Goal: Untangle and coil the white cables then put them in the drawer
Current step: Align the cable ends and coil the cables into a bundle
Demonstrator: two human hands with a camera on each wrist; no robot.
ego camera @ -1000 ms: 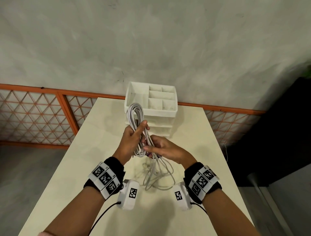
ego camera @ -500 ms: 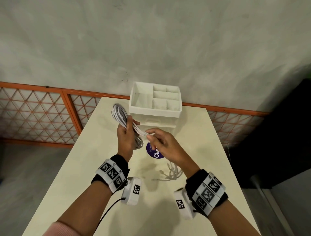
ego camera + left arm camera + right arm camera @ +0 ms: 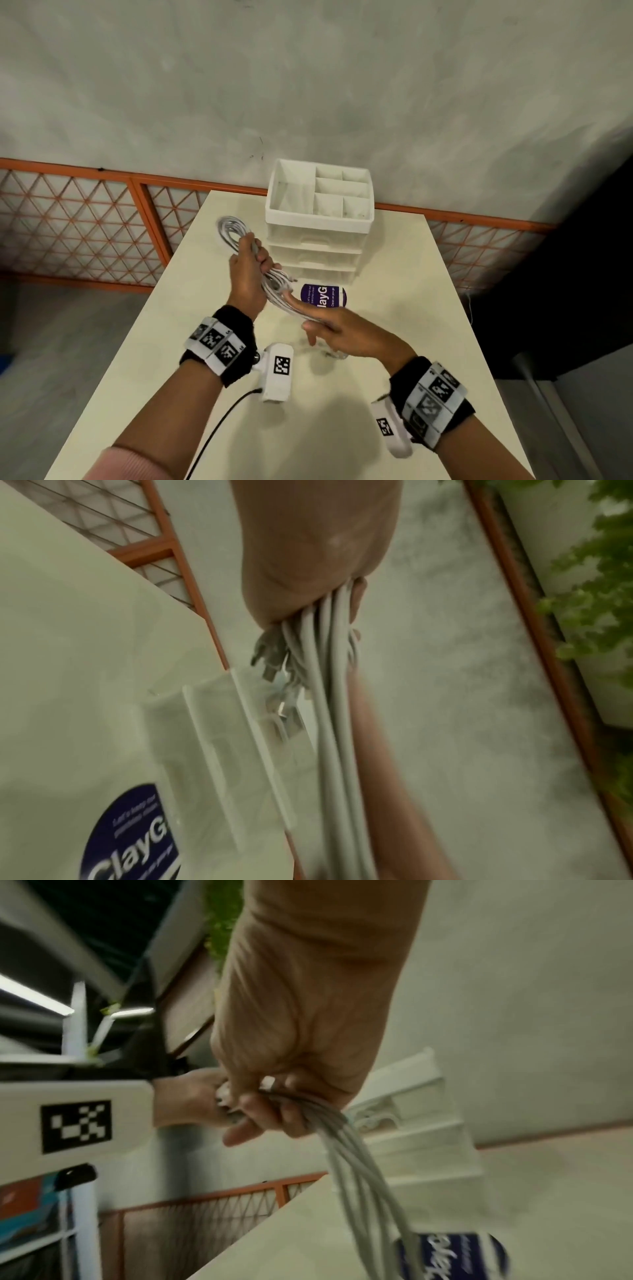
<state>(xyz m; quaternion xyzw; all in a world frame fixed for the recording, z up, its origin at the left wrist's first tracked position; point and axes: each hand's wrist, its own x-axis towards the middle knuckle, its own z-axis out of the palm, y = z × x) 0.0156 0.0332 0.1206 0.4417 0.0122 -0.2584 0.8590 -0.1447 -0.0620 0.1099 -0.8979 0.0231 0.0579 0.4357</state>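
Observation:
My left hand (image 3: pixel 255 260) grips a coil of white cables (image 3: pixel 233 233) above the table, left of the white drawer unit (image 3: pixel 318 246). The coil's strands run down and right to my right hand (image 3: pixel 303 315), whose index finger lies along them. In the right wrist view my right hand (image 3: pixel 270 1104) has its fingers curled round the cable strands (image 3: pixel 352 1164). The left wrist view shows the strands (image 3: pixel 329 696) and some plug ends leaving my left hand (image 3: pixel 308 561). All three drawers look shut. A little loose cable on the table under my right hand is mostly hidden.
The cream table (image 3: pixel 394 308) is narrow, with drop-offs left and right. A round purple sticker (image 3: pixel 322 296) lies in front of the drawer unit. The unit's top is an open divided tray (image 3: pixel 342 192). An orange lattice fence (image 3: pixel 85 222) and a grey wall stand behind.
The coil has swung left and tilted in my left hand. My right hand has slid down the strands toward me. The long hanging loops seen a second ago have been drawn up.

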